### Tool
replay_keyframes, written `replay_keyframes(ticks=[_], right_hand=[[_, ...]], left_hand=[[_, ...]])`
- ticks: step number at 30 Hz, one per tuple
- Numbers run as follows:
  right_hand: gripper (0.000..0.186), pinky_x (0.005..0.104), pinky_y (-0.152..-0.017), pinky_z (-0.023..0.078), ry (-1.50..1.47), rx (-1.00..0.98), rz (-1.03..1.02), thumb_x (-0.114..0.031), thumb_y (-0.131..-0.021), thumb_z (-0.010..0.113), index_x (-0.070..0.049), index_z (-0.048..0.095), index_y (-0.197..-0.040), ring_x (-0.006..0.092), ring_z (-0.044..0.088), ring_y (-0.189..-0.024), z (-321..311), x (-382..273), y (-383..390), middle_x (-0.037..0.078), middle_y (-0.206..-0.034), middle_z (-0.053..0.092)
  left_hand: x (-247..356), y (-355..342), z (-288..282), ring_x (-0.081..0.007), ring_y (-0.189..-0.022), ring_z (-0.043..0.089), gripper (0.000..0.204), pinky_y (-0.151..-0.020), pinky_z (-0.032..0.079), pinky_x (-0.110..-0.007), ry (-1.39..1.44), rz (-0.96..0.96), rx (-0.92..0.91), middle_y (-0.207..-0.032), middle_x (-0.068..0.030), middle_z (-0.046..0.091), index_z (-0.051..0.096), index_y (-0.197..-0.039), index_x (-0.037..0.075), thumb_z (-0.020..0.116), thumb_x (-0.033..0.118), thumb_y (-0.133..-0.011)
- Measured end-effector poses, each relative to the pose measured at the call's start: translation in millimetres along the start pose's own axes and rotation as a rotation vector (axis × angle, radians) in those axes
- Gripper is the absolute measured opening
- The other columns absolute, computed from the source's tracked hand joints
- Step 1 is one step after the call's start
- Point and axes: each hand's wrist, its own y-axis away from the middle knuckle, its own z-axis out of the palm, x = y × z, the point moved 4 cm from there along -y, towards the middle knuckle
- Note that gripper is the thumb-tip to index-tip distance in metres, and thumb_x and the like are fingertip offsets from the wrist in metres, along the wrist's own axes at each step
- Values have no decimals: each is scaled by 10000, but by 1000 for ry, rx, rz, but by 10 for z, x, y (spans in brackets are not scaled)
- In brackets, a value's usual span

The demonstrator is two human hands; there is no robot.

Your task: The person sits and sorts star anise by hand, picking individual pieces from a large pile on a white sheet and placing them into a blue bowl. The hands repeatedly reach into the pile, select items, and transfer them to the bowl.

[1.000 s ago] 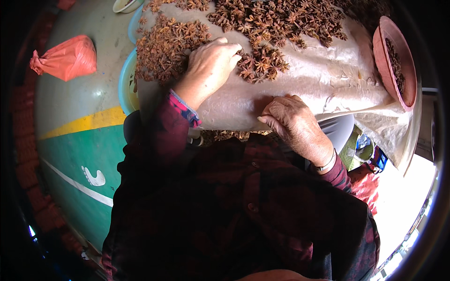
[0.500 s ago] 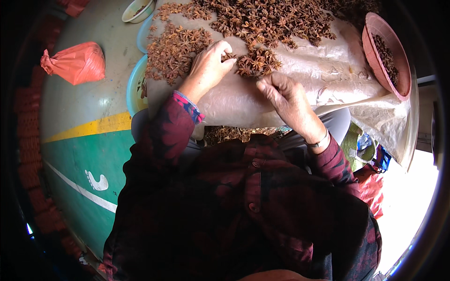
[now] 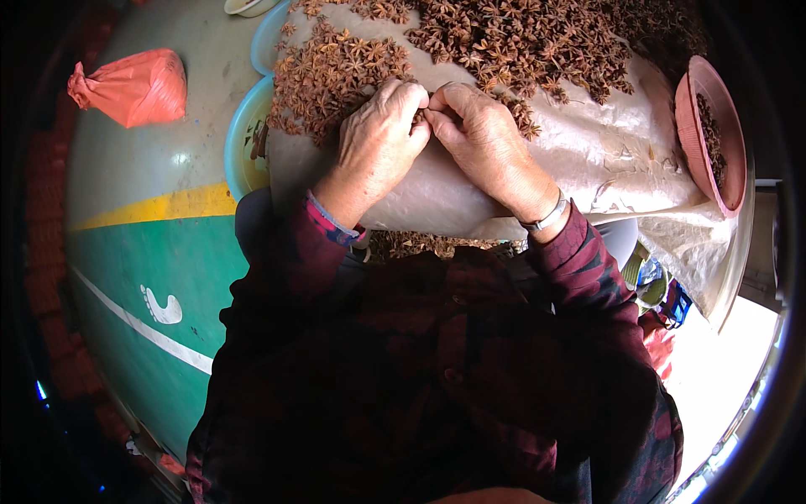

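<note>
My left hand (image 3: 379, 143) and my right hand (image 3: 487, 147) meet at their fingertips over the near part of the sheet-covered table. Both are closed in a pinch on a small brown piece of star anise, mostly hidden by the fingers. A lighter spread of star anise (image 3: 336, 71) lies just beyond my left hand. The big darker heap of star anise (image 3: 512, 42) covers the far middle and right. A small cluster of star anise (image 3: 522, 116) shows beyond my right hand, partly covered by it.
A pink basket (image 3: 727, 143) holding small dark pieces tilts at the table's right edge. Blue-rimmed basins (image 3: 238, 151) stand against the left side. A tied red sack (image 3: 143, 88) rests on the floor at far left. Wrinkled clear plastic sheeting (image 3: 604, 168) covers the table.
My right hand has moved left and away from me to meet my left hand, and their fingertips now come together. The view has shifted slightly.
</note>
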Motion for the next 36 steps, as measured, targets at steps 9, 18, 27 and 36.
replay_keyframes(ticks=[9,18,27,36], right_hand=[[102,241,-739,521,-258,-24,223,-99,-985,661,-22,686,-1046,66,614,-803,-26,91,26,11,-888,683],[130,403,-748,572,217,74,-224,-52,-887,708,-34,674,-1011,333,695,-850,-72,-100,300,148,-903,690],[112,336,-618,516,-6,141,-141,-21,-943,675,-31,603,-1028,216,618,-661,-64,-224,751,95,-822,624],[103,444,-784,566,-95,-187,14,-142,-967,666,-42,660,-993,364,682,-868,-383,-128,1046,157,-900,670]], left_hand=[[-173,4,27,-286,-827,692,153,-736,550,-360,507,-125,19,-943,-148,703,694,-995,-6,710,87,-875],[86,327,74,-285,-690,685,88,-659,545,-361,470,-305,38,-817,-170,702,698,-924,4,699,73,-869],[239,623,165,-21,-561,475,82,-480,376,-203,817,-638,89,-722,12,624,702,-972,-1,645,55,-951],[-83,283,-329,-53,-788,575,336,-716,471,-204,486,-385,303,-878,27,646,666,-1322,49,670,73,-987]])
